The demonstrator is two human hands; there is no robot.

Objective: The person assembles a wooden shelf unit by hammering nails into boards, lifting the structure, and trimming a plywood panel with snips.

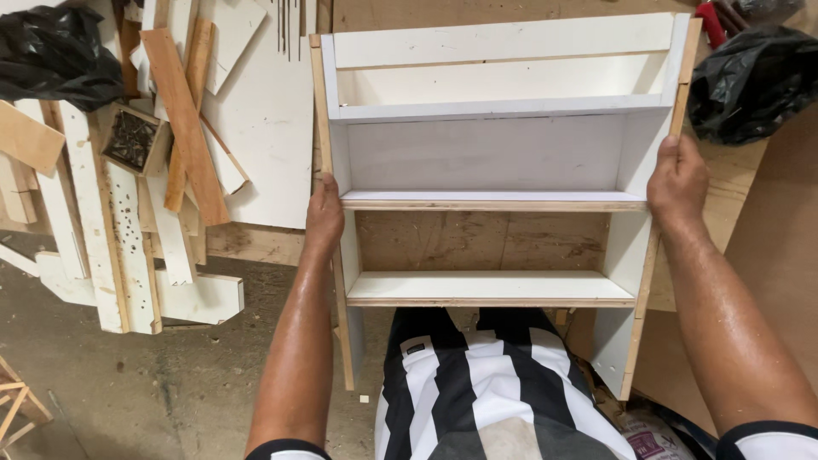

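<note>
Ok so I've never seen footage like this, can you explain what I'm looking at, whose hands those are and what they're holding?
This is one picture from a camera worn on a person's head, looking down past their striped shirt. The two bare arms are their own. The left hand grips one side panel of a white wooden shelf unit, and the right hand grips the other side. Below and around it lie scrap boards, a small box of screws, black plastic bags and a concrete floor.
</note>
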